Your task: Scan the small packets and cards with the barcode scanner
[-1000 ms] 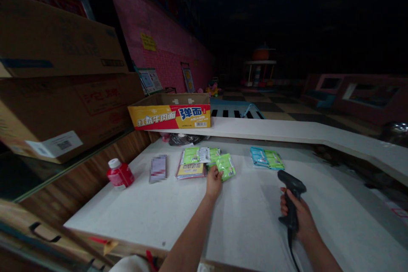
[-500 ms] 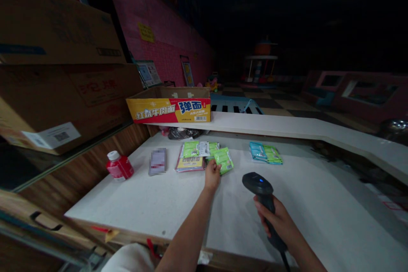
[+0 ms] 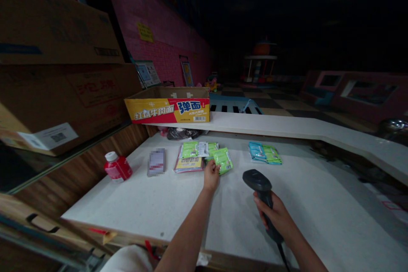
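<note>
My left hand (image 3: 211,176) is closed at the lower left edge of a bright green packet (image 3: 224,160), its fingers pinching that edge. Just beyond it, more green packets (image 3: 190,149) and a whitish packet (image 3: 203,149) lie on a yellow-and-pink printed stack (image 3: 190,164). My right hand (image 3: 274,212) is wrapped round the handle of a black barcode scanner (image 3: 259,182), held over the table with its head tilted toward the left and its cord trailing down. Farther back on the right lie blue packets (image 3: 256,151) and a green packet (image 3: 272,154), overlapping.
On the white table (image 3: 127,208) stand a red bottle with a white cap (image 3: 117,167) and a blurred phone-sized rectangle (image 3: 156,162). A noodle carton (image 3: 168,108) sits on the raised white ledge (image 3: 267,122). Large cardboard boxes (image 3: 63,97) are stacked at left.
The scanner's head has tipped slightly, and the blue light on it no longer shows. My left hand stays at the green packet. The view has shifted very little.
</note>
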`<state>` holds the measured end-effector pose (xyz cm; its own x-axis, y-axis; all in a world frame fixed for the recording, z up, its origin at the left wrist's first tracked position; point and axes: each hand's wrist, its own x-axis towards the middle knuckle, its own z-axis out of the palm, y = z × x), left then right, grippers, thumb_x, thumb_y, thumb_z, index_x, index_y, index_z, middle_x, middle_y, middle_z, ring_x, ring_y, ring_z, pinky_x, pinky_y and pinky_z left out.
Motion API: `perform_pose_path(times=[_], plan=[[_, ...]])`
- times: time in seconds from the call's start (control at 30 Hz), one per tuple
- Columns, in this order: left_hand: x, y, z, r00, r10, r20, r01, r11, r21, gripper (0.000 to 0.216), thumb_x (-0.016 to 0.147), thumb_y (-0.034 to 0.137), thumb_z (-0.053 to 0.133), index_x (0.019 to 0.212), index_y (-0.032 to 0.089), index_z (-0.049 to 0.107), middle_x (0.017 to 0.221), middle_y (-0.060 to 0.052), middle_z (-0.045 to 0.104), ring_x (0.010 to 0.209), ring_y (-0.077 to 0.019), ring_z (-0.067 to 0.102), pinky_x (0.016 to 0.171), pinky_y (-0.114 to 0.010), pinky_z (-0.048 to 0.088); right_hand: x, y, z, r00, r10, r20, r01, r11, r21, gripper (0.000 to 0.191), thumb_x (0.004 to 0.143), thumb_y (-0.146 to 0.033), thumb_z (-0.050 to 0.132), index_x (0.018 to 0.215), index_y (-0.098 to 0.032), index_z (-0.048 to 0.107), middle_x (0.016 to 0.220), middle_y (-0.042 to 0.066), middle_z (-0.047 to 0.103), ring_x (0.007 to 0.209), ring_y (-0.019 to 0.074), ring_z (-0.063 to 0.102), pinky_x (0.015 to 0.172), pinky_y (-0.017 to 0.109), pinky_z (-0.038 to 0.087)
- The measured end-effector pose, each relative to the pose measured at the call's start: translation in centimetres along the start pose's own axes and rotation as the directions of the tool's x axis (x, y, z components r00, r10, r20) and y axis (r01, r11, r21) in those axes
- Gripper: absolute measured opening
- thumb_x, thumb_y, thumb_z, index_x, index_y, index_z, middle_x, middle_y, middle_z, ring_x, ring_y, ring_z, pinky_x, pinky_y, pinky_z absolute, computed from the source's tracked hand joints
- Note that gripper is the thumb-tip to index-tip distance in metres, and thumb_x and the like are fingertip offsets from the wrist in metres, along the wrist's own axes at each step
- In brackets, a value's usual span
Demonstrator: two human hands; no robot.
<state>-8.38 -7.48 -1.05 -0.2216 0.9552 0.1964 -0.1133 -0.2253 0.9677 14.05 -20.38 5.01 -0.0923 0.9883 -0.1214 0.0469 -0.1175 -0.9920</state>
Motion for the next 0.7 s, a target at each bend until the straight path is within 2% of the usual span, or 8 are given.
perform_pose_path(times=[0.23, 0.5, 0.6, 0.7], plan=[[0.0, 0.7, 0.1, 1.0, 0.0, 0.014, 0.001, 1.0, -0.018, 0.049, 0.065, 0.058, 0.072, 0.087, 0.017, 0.055, 0.085, -0.009, 0.072, 0.08, -0.0223, 0.069, 0.071, -0.03, 0.052, 3.2, 0.1, -2.2, 0.992, -0.041, -0.117, 0.063, 0.981, 0.186, 0.047, 0.07, -0.053, 0.074, 0.099, -0.02, 0.057, 0.054, -0.007, 0.055, 0.036, 0.0092, 0.045, 0.033, 0.02, 0.038], [-0.3, 1.8, 0.5, 1.0, 0.012, -0.024, -0.013, 0.998, -0.068, 0.05, 0.058, 0.056, 0.079, 0.082, 0.015, 0.063, 0.075, -0.006, 0.071, 0.071, -0.0196, 0.068, 0.067, -0.029, 0.053, 5.0, 1.4, -5.7, 0.979, -0.104, -0.175, 0.152, 0.944, 0.293, 0.048, 0.069, -0.051, 0.076, 0.102, -0.021, 0.059, 0.058, -0.005, 0.057, 0.039, 0.01, 0.046, 0.034, 0.022, 0.039], [-0.1, 2.4, 1.8, 0.999, -0.026, -0.048, 0.024, 0.998, -0.054, 0.047, 0.056, 0.054, 0.08, 0.078, 0.015, 0.064, 0.071, -0.003, 0.069, 0.062, -0.0167, 0.064, 0.058, -0.027, 0.053, 5.2, 2.1, -6.7, 0.981, -0.101, -0.166, 0.155, 0.922, 0.354, 0.046, 0.072, -0.05, 0.076, 0.104, -0.021, 0.059, 0.061, -0.004, 0.058, 0.041, 0.0101, 0.048, 0.035, 0.022, 0.04], [0.7, 3.1, 4.5, 0.995, -0.102, -0.018, 0.1, 0.99, -0.102, 0.045, 0.057, 0.052, 0.08, 0.077, 0.016, 0.062, 0.068, 0.0, 0.066, 0.059, -0.015, 0.063, 0.054, -0.028, 0.055, 5.4, 2.3, -7.4, 0.98, -0.086, -0.18, 0.154, 0.899, 0.409, 0.045, 0.072, -0.049, 0.076, 0.104, -0.021, 0.059, 0.061, -0.004, 0.058, 0.041, 0.0102, 0.048, 0.036, 0.022, 0.04]])
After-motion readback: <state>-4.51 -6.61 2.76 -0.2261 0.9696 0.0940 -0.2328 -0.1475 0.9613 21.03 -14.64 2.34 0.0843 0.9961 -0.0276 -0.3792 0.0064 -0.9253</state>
